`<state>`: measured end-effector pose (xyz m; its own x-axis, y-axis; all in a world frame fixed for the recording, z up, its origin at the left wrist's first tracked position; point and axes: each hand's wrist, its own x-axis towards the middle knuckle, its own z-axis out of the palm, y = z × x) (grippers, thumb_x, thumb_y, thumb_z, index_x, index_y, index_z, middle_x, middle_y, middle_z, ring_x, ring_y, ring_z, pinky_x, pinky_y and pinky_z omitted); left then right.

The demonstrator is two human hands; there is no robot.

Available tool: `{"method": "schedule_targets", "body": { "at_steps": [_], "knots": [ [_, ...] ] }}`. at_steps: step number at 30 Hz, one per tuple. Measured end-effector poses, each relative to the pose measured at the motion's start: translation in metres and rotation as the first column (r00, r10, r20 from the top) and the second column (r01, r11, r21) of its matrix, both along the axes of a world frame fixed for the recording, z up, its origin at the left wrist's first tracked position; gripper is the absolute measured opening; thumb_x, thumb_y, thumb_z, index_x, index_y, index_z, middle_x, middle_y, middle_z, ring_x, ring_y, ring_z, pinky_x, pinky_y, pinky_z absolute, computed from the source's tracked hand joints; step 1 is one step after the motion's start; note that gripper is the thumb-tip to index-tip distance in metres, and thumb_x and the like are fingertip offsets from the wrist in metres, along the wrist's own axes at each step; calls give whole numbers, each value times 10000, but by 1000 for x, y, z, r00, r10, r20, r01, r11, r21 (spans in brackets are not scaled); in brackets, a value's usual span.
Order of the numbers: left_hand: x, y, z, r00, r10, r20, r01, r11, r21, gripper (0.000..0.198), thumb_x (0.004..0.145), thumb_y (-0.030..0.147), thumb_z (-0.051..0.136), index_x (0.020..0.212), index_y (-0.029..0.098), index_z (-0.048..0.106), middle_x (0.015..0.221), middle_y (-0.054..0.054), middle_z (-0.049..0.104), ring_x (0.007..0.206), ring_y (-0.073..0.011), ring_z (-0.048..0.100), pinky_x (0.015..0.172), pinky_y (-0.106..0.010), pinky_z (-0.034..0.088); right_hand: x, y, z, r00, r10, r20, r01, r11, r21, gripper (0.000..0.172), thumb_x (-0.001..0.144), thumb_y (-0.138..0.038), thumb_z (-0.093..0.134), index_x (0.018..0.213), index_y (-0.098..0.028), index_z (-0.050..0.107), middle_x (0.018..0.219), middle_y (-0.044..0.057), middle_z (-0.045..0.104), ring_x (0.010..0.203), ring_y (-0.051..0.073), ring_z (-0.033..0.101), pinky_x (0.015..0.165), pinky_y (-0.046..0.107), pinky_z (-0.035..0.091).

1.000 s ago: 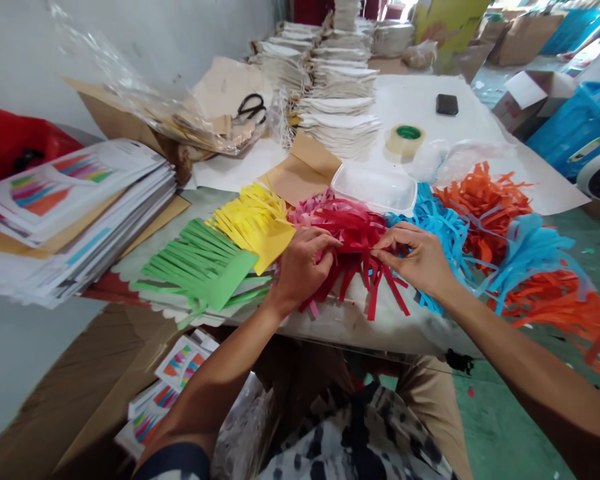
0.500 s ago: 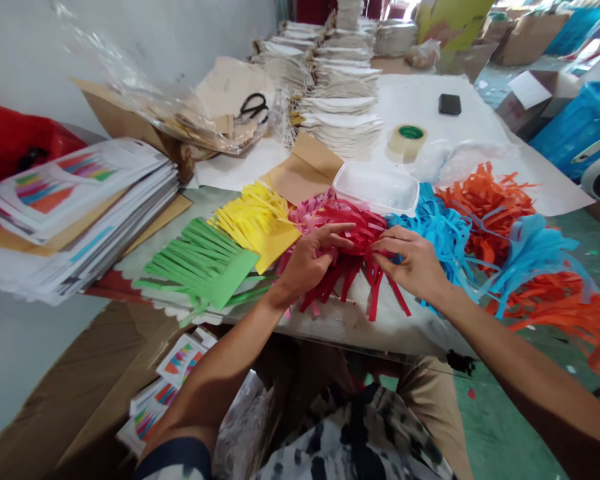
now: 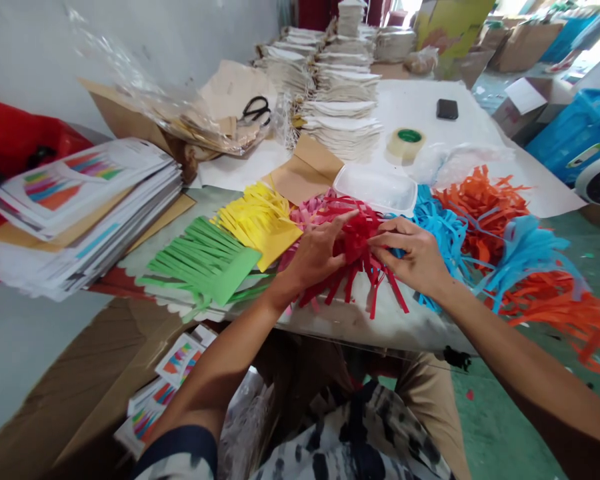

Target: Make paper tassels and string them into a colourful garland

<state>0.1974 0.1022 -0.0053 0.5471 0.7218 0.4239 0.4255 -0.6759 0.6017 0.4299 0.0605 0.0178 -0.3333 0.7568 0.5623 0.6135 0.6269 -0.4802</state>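
Observation:
A bunch of red paper fringe tassels (image 3: 361, 233) lies at the table's front edge, its cut strips hanging toward me. My right hand (image 3: 411, 252) pinches the right side of this red fringe between thumb and fingertips. My left hand (image 3: 316, 252) rests on the left side of the bunch, index finger stretched out and thumb apart from it. Pink fringe (image 3: 310, 212) shows behind my left hand. Left of it lie yellow fringe (image 3: 253, 212) and green fringe (image 3: 205, 257). Blue fringe (image 3: 443, 223) is just right of my right hand.
Behind the red bunch stands a clear plastic tray (image 3: 375, 189), with a tape roll (image 3: 406, 145) and black phone (image 3: 447, 109) farther back. Orange fringe (image 3: 480, 213) lies right. Printed sheets (image 3: 95, 193) are stacked left; scissors (image 3: 255, 110) and white stacks (image 3: 343, 130) sit behind.
My left hand has moved slightly right and in over the red fringe, its fingers now closer to my right hand. The right hand keeps its pinch with little shift.

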Motion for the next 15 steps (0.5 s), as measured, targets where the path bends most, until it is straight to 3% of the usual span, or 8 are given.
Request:
{"method": "schedule_targets", "body": {
  "at_steps": [4,8,12,15],
  "knots": [
    [4,3,2,981,105,-162,-87,990,115,687,975,288,700,1612,246,444,1096,-88,797,1061,-276,740,1005,-411,450,2,-6,4,999,-10,30,9,1000,23,158,969,-240,672,958,-264,828,1049,85,768,985,252,718,871,439,556],
    [7,1,2,929,221,-295,-155,960,232,690,990,197,616,1646,222,404,976,-80,793,976,-274,743,1017,-434,425,7,-29,23,999,-32,-16,32,999,43,80,946,-232,749,952,-281,812,1022,64,787,983,257,715,953,489,524],
    [10,0,-3,891,244,-382,-126,943,308,679,990,147,558,1649,218,409,986,-108,793,964,-270,740,1027,-437,419,26,-55,47,957,-91,-277,90,996,-19,131,914,-155,788,937,-281,816,947,54,782,951,234,718,888,441,548],
    [8,0,-3,890,224,-398,-106,949,297,710,958,104,557,1645,204,410,956,-107,794,922,-281,740,983,-449,448,51,-74,64,807,-242,-539,266,963,-34,138,857,-198,868,958,-290,852,905,58,784,823,207,712,804,438,544]
  ]
}}
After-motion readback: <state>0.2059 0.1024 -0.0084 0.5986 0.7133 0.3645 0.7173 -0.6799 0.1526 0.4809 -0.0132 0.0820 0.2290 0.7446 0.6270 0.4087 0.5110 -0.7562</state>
